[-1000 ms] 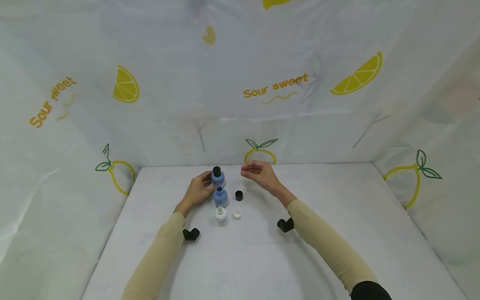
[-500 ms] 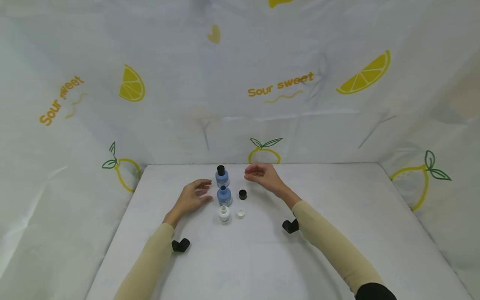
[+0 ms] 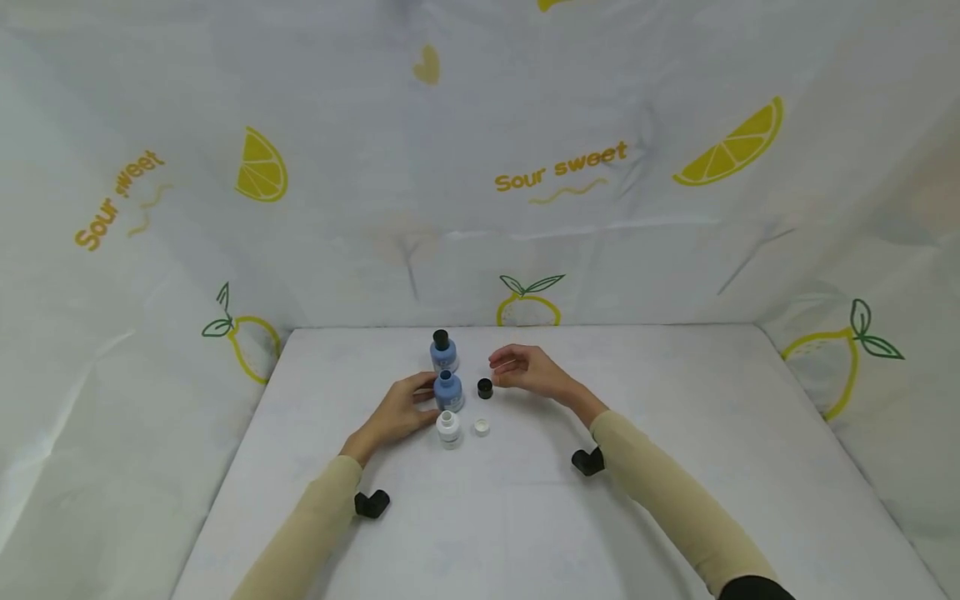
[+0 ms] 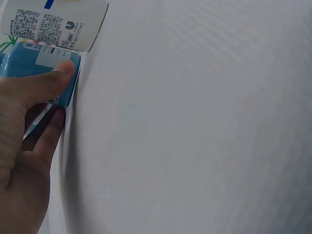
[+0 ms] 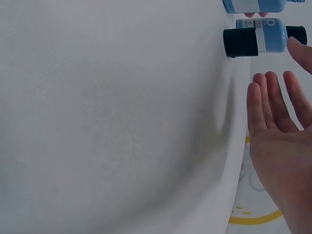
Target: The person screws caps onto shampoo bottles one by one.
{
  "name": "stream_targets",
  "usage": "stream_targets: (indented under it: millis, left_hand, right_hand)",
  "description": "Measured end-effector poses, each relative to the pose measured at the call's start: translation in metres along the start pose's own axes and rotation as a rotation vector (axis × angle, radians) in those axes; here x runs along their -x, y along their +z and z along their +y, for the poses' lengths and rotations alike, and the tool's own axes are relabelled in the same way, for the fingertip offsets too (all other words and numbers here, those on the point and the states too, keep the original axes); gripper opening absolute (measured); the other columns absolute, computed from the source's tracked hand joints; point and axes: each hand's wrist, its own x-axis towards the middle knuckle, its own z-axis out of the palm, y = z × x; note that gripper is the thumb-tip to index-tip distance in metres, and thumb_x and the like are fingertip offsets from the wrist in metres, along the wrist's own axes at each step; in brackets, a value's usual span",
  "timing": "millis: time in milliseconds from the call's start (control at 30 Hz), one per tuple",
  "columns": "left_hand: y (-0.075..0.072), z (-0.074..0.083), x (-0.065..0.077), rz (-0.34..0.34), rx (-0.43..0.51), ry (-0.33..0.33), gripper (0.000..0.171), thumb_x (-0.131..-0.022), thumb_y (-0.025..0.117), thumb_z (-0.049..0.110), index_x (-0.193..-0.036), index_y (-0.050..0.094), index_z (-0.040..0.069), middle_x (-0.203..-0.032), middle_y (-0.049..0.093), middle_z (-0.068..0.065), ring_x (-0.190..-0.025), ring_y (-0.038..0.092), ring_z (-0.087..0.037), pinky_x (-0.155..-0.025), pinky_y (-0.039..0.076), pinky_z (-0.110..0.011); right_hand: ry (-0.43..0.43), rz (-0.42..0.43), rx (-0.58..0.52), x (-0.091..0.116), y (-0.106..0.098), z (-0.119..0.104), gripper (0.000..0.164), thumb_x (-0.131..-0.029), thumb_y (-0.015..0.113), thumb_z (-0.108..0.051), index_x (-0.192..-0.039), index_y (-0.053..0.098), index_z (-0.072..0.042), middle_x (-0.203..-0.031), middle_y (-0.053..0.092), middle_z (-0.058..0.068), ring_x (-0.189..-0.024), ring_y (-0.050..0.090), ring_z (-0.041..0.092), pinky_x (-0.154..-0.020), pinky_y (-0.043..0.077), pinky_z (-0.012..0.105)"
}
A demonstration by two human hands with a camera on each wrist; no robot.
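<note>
Nearest on the table (image 3: 480,533), the white bottle (image 3: 449,432) stands uncapped, the white cap (image 3: 482,427) beside it. Behind it, the left hand (image 3: 397,412), apart from every bottle half a second ago, now grips the middle bottle (image 3: 449,393), also uncapped; the right hand (image 3: 531,372), lowered since, spreads loosely by the black cap (image 3: 485,389), holding nothing. Farthest, only the far bottle (image 3: 444,357) is left capped.

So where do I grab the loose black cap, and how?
I'd pinch the loose black cap by its round wall, coming from the right: it's a short cylinder standing on the table, and the open blue bottle is just to its left.
</note>
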Motion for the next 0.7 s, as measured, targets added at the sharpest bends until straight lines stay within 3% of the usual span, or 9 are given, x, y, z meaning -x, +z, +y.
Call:
stream_targets:
  millis: [233, 700]
  left_hand:
    - [0.004, 0.0, -0.002, 0.0, 0.004, -0.003, 0.064, -0.09, 0.083, -0.006, -0.147, 0.057, -0.008, -0.143, 0.066, -0.029, -0.135, 0.067, -0.044, -0.113, 0.061, -0.039]
    - [0.004, 0.001, -0.004, 0.022, -0.01, 0.013, 0.061, -0.088, 0.084, -0.006, -0.144, 0.058, -0.007, -0.139, 0.069, -0.026, -0.132, 0.069, -0.041, -0.111, 0.063, -0.036]
  right_hand:
    - [-0.028, -0.03, 0.04, 0.001, 0.004, 0.009, 0.047, -0.096, 0.081, -0.006, -0.138, 0.064, 0.007, -0.136, 0.071, 0.026, -0.123, 0.072, 0.038, -0.104, 0.065, 0.031]
    - [-0.087, -0.006, 0.118, -0.001, 0.019, 0.016, 0.042, -0.092, 0.084, -0.004, -0.129, 0.068, 0.008, -0.13, 0.072, 0.026, -0.117, 0.073, 0.035, -0.107, 0.064, 0.042]
